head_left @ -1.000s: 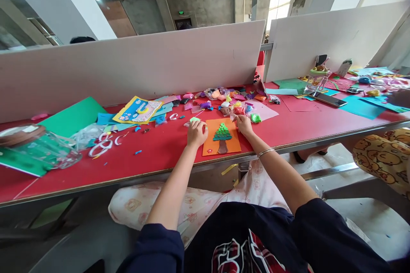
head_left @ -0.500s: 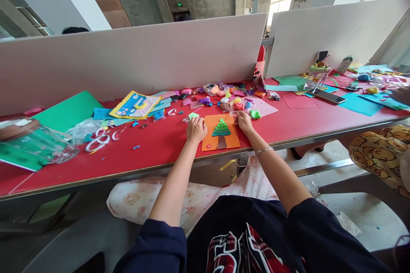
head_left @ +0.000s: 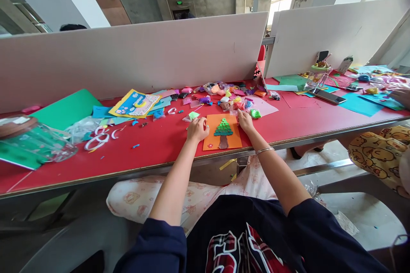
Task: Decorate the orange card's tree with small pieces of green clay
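Note:
An orange card (head_left: 232, 137) lies on the red table (head_left: 153, 149) near its front edge. A green clay tree with a brown trunk (head_left: 223, 131) is stuck on the card. My left hand (head_left: 197, 129) rests curled at the card's left edge, its fingers closed; whether anything is in them is hidden. My right hand (head_left: 245, 120) sits at the card's upper right corner, fingers pinched together beside small bags of coloured clay (head_left: 238, 104). A green clay lump in a bag (head_left: 193, 115) lies just above my left hand.
A glass jar (head_left: 30, 140) lies on its side at far left by green paper (head_left: 65, 108). White paper curls (head_left: 99, 140) and a yellow-blue card (head_left: 135, 106) lie left of centre. White dividers (head_left: 134, 57) stand behind. A phone (head_left: 327, 97) and another person's hand (head_left: 400, 97) are at right.
Both hands stay at the card's edges; the right hand has shifted slightly up toward the card's top corner. The view has tilted a little.

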`<state>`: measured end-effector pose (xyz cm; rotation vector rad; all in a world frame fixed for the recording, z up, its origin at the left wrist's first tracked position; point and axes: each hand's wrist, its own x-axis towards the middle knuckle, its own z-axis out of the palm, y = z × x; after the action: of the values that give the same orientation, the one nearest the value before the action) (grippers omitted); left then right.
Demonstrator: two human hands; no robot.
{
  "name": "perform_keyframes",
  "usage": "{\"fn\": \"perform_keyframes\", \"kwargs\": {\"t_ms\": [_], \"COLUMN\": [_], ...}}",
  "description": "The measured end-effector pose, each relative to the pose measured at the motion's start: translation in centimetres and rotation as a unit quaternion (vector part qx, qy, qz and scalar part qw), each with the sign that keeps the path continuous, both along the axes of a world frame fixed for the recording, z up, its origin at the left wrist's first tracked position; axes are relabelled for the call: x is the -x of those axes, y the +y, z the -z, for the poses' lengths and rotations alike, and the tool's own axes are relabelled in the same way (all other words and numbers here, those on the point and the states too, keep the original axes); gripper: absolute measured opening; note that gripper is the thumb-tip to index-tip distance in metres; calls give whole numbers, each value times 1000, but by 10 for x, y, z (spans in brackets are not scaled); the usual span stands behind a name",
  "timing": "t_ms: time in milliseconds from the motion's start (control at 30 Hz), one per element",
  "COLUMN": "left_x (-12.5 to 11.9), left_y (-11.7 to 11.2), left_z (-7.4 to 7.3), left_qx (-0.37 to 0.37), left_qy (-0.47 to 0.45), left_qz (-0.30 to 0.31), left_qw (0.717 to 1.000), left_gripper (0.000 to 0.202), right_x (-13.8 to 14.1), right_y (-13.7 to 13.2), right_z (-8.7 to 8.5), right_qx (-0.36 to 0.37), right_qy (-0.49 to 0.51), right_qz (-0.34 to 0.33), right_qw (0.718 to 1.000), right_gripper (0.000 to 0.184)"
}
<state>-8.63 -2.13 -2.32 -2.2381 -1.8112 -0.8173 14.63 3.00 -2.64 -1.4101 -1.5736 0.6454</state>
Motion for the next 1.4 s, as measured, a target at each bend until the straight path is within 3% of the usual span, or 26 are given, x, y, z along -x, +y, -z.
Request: {"fn": "perform_keyframes", "kwargs": {"t_ms": [167, 300, 500, 733, 867, 933, 1100, 1233, 1400], "left_x": [0, 2, 4, 3, -1, -2, 3, 7, 8], "left_y": [-1, 5, 11, 1, -1, 1, 11, 16, 17], "left_z": [0, 3, 7, 0, -1, 1, 12, 17, 19], "left_qx": [31, 27, 141, 57, 27, 11, -19, -24, -35], "left_qy": [-11, 15, 31, 1, -3, 4, 19, 19, 18], "left_qz": [-16, 8, 34, 54, -45, -62, -38, -36, -33], "left_qw": [999, 999, 989, 997, 999, 998, 999, 999, 999], "left_gripper": [19, 34, 42, 32, 21, 18, 20, 19, 18], "right_x": [1, 0, 0, 1, 1, 1, -2, -4, -4], "right_y": [-2, -7, -10, -9, -8, -7, -8, -7, -3], "right_z": [-5, -8, -10, -11, -9, -8, -7, -7, -3], "right_qx": [19, 20, 34, 36, 21, 26, 15, -3, 0], "right_qy": [-7, -27, 3, -96, -142, -131, -25, 34, 24], "right_qz": [6, -26, -7, -12, -51, -70, -119, -108, -71], "right_qw": [1000, 999, 999, 995, 988, 989, 992, 994, 997], "right_gripper": [19, 26, 39, 34, 36, 37, 33, 24, 18]}}
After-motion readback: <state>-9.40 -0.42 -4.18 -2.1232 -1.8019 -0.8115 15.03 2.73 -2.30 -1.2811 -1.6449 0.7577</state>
